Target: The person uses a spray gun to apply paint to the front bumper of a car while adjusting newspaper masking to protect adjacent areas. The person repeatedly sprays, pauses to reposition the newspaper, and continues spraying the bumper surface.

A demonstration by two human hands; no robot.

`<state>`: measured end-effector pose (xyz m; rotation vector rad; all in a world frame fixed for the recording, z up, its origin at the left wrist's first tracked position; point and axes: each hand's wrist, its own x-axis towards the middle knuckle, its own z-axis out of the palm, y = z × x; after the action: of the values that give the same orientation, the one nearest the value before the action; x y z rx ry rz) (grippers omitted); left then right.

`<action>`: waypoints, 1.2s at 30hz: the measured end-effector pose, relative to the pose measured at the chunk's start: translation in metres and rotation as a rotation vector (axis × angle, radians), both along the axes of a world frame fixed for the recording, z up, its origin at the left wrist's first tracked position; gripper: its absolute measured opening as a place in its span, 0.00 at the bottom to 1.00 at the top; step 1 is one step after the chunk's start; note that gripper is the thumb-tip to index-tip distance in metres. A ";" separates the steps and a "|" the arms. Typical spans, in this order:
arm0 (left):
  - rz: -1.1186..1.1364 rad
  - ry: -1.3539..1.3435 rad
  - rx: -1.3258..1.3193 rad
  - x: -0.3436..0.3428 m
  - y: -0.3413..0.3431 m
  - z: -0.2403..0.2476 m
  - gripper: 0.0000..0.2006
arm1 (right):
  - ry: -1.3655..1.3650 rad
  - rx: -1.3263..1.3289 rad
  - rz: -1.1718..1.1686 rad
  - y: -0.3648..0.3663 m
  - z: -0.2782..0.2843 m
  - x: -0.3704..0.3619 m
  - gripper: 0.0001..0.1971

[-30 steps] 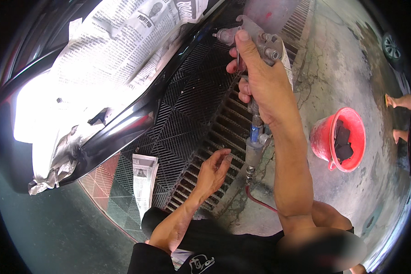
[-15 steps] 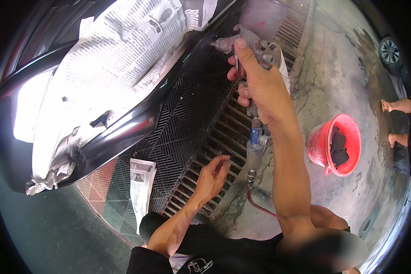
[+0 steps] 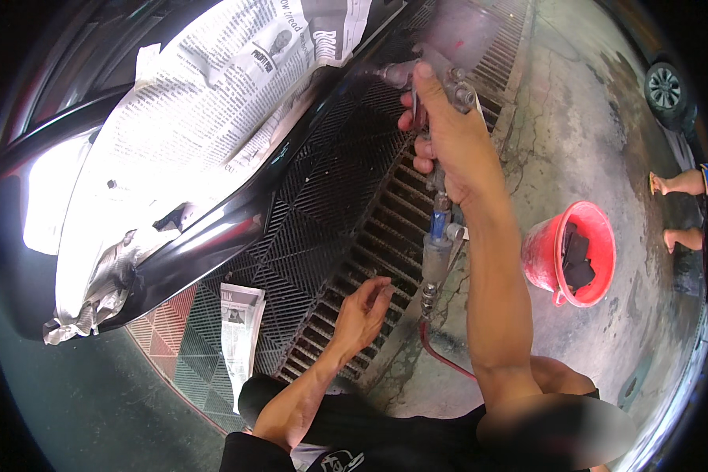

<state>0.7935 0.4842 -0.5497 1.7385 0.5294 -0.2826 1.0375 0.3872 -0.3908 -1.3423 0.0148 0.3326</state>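
Metal and glossy black dominate the scene: a spray gun [image 3: 436,86] is held up by the right hand [image 3: 448,141], fingers wrapped tightly round its grip, the nozzle turned toward the dark car body panel [image 3: 204,236] at the left. From the base of the gun a clear inline filter [image 3: 435,256] hangs, and a red air hose [image 3: 440,354] trails down from it. The gun is judged rigid and moderately heavy, pulled downward by filter and hose; it is best taken by the handle, as it is now, never by the hose. The left hand [image 3: 362,315] is held low and loosely open, holding nothing, just above the dark floor grating [image 3: 346,204]. Newspaper masking [image 3: 204,102] is spread over the upper part of the panel, with crumpled tape and paper at its lower left end. A folded newspaper [image 3: 240,330] lies on the grating. A red bucket [image 3: 554,252] with dark rags stands on the concrete to the right, and another person's bare feet [image 3: 676,212] are seen near the right rim.
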 end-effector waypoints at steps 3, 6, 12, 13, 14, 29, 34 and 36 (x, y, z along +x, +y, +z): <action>0.015 -0.019 -0.013 -0.002 -0.001 -0.005 0.19 | -0.014 0.006 -0.046 -0.002 0.001 0.006 0.33; -0.001 -0.022 0.010 -0.003 -0.002 -0.009 0.19 | 0.001 0.026 -0.012 -0.003 0.000 0.004 0.33; 0.000 -0.070 -0.002 -0.002 -0.004 -0.007 0.19 | -0.014 -0.001 0.039 0.005 -0.006 0.006 0.34; -0.001 -0.077 0.004 -0.002 -0.004 -0.005 0.19 | -0.027 -0.010 0.019 0.006 -0.007 0.009 0.33; -0.003 -0.072 0.014 -0.002 -0.003 -0.003 0.19 | -0.040 -0.020 -0.002 0.007 -0.007 0.012 0.32; -0.036 -0.024 0.028 -0.008 -0.003 0.007 0.19 | -0.035 -0.043 0.090 0.008 -0.003 -0.035 0.32; -0.024 -0.112 0.003 -0.013 -0.009 0.003 0.18 | 0.126 -0.066 0.237 0.004 -0.002 -0.078 0.32; -0.026 -0.115 -0.003 -0.015 -0.009 0.003 0.18 | 0.129 0.006 0.273 0.001 0.000 -0.086 0.32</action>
<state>0.7787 0.4752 -0.5467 1.7484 0.4228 -0.2000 0.9514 0.3881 -0.3913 -1.3161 -0.0619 0.6493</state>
